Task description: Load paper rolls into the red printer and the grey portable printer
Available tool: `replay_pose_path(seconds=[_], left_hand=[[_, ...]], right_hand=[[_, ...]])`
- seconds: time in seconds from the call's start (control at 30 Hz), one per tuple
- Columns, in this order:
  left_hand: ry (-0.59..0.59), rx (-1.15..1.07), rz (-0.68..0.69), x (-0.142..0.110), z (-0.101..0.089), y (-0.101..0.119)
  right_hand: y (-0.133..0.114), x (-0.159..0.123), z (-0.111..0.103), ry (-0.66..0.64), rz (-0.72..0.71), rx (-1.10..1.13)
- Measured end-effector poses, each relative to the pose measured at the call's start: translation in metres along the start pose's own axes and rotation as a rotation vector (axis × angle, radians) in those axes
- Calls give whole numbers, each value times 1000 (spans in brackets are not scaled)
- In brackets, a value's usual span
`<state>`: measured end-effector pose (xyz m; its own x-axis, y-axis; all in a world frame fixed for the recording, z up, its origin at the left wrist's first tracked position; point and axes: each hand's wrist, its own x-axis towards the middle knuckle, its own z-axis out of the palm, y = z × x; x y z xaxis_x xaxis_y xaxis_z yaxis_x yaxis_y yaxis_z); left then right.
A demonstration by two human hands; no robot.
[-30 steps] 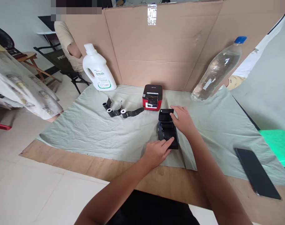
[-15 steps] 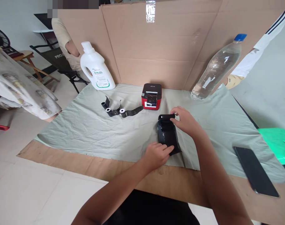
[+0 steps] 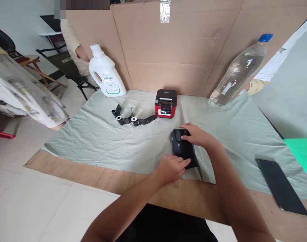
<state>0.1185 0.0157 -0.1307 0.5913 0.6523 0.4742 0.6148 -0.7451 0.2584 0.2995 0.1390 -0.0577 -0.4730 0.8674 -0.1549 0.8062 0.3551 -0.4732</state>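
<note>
A small black portable printer point(image 3: 175, 147) lies on the cloth in front of me, its lid point(image 3: 178, 134) folded down. My right hand point(image 3: 197, 135) grips the lid end, thumb on top and fingers around the far edge. A strip of black paper point(image 3: 186, 150) runs from under the lid toward me, over the printer's body. Near its loose end, my left hand point(image 3: 171, 168) pinches the strip, index finger on top; the thumb is mostly hidden. Beyond stands a red and black printer point(image 3: 165, 104) with black paper hanging from its front.
Several black paper rolls point(image 3: 134, 121) lie partly unwound at left. A white detergent bottle point(image 3: 107, 75) and a clear bottle point(image 3: 240, 72) lean against the cardboard wall point(image 3: 178, 47). A dark phone point(image 3: 282, 186) lies at right. Another person's arm point(image 3: 81, 53) shows behind the cardboard.
The printer's lid has swung from raised to folded down under my right hand. My left hand has drawn the black paper a little toward me, past the printer's near edge.
</note>
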Motion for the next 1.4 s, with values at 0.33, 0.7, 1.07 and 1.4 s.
replay_pose_path(seconds=[0.33, 0.7, 1.07, 1.4], left_hand=[[-84, -77, 38, 2, -6, 1], [-295, -50, 54, -4, 1, 17], [-477, -118, 29, -9, -11, 30], [-48, -201, -110, 2, -34, -3]], right_hand=[[-22, -14, 11, 38, 224, 24], [-51, -18, 23, 358, 429, -95], [55, 87, -40, 546, 533, -80], [53, 91, -25, 625, 210, -236]])
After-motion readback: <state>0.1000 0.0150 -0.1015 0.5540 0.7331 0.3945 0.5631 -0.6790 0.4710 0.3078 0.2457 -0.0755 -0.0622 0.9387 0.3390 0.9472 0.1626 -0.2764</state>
